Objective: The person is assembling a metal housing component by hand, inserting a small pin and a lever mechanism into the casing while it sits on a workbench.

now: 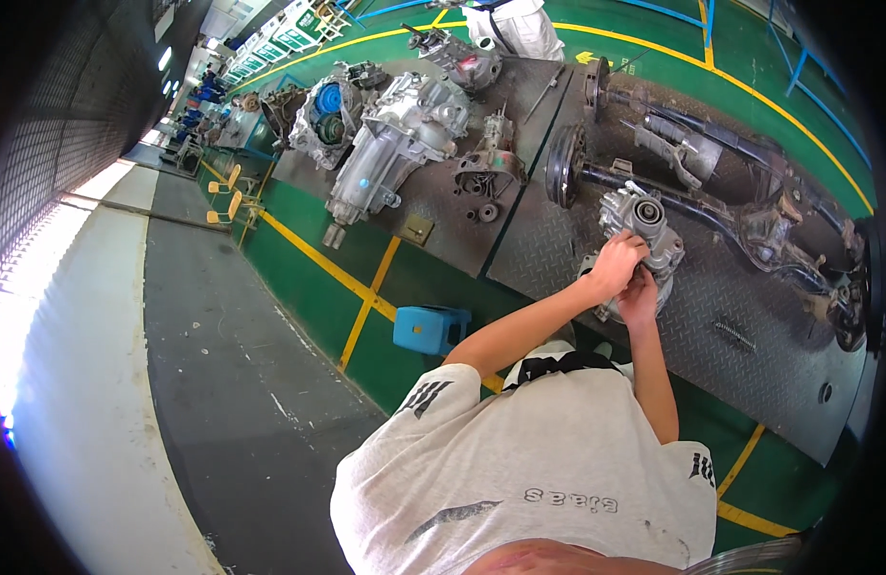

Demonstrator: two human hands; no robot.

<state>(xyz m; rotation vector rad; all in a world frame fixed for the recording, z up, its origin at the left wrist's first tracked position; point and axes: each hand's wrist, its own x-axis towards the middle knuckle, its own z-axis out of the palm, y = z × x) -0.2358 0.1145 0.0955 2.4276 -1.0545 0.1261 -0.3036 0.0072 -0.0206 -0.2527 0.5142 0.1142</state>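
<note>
Housing [665, 253] of silvery metal (round-collared) meets left hand [616, 265] and right hand [639, 299]; I cannot tell their grip.

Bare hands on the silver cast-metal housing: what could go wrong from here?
Pinch or scrape: the left hand and right hand are bare and close together at the silver cast-metal housing.
Lost part: the slim, dark, coil-like metal piece lies loose on the grey diamond-plate metal bench; a bump might roll it.
Trip: the blue plastic stool stands to the person's left.
</note>
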